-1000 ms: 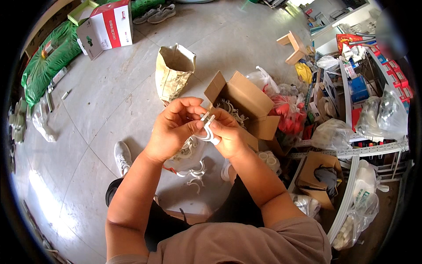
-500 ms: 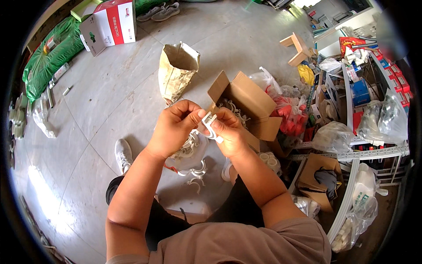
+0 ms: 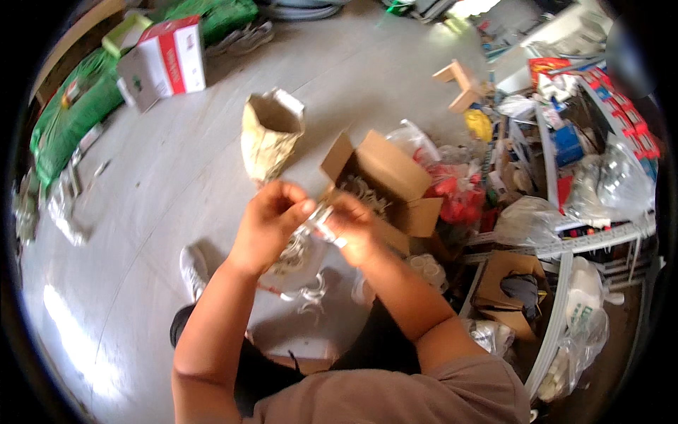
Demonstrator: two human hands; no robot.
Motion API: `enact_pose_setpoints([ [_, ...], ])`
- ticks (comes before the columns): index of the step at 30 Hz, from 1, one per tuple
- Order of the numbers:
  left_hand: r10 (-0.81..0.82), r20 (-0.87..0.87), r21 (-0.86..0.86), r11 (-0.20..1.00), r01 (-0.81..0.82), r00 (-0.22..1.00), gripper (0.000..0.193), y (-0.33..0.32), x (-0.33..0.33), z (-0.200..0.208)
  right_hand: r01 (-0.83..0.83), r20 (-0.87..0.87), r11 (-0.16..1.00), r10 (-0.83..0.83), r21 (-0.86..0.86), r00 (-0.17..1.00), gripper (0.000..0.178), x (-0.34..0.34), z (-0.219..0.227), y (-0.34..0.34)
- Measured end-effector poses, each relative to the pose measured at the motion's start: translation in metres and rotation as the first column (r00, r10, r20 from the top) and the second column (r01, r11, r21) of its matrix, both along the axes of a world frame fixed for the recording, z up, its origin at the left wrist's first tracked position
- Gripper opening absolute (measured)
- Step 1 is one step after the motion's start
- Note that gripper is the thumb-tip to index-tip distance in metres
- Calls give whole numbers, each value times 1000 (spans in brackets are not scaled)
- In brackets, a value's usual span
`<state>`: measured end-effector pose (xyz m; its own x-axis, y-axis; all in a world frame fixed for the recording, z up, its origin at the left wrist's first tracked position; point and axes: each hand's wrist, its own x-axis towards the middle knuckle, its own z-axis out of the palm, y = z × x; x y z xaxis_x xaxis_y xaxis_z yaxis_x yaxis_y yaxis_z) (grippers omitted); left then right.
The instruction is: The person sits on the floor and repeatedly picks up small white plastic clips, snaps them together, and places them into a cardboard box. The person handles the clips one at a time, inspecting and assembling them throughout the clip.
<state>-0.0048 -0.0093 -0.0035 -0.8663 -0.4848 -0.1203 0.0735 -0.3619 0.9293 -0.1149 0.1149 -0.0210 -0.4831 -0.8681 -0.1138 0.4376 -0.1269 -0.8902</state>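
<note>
A white plastic pipe clip (image 3: 321, 222) is held between my two hands, above the floor in front of me. My right hand (image 3: 354, 227) grips it with thumb and fingers. My left hand (image 3: 263, 225) is closed in a pinch at its other end; motion blurs the fingertips. Below the hands, a clear plastic bag (image 3: 300, 274) with similar white clips is partly hidden by my left hand and wrist. Several loose clips (image 3: 312, 291) lie beside it on the floor. Just beyond my right hand stands an open cardboard box (image 3: 395, 169) with more white clips inside.
An open paper sack (image 3: 268, 145) stands ahead. Right of the box are red-filled plastic bags (image 3: 455, 194) and a cluttered white rack (image 3: 565, 244). A small wooden stool (image 3: 462, 85) is farther off. At far left lie green sacks (image 3: 78, 127) and a white-and-red carton (image 3: 169, 60).
The view has shifted and blurred, so most of the surroundings sit lower and farther left. Both hands still hold the clip, in much the same pose.
</note>
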Motion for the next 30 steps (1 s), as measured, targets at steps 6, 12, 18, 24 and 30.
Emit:
enact_pose_setpoints([
  [6, -19, -134, 172, 984, 42, 991, 11, -1, 0, 4, -94, -10, 996, 94, 1, 996, 12, -4, 3, 1],
  [12, 43, -171, 301, 954, 10, 984, 13, 0, -4, 4, -68, -6, 997, 68, -28, 998, 13, -7, 6, 2],
  [18, -70, -187, 247, 962, 116, 980, 10, -3, 1, 2, -116, -53, 993, 115, -8, 992, 13, -6, 5, 5],
  [24, -52, -305, 189, 975, 114, 951, 13, 5, 1, 17, -130, 60, 989, 135, -77, 989, 13, -6, 6, 5],
  [30, -32, -125, 223, 973, 60, 992, 11, 2, 2, 12, -120, -64, 992, 118, -27, 991, 15, -5, 6, 5],
])
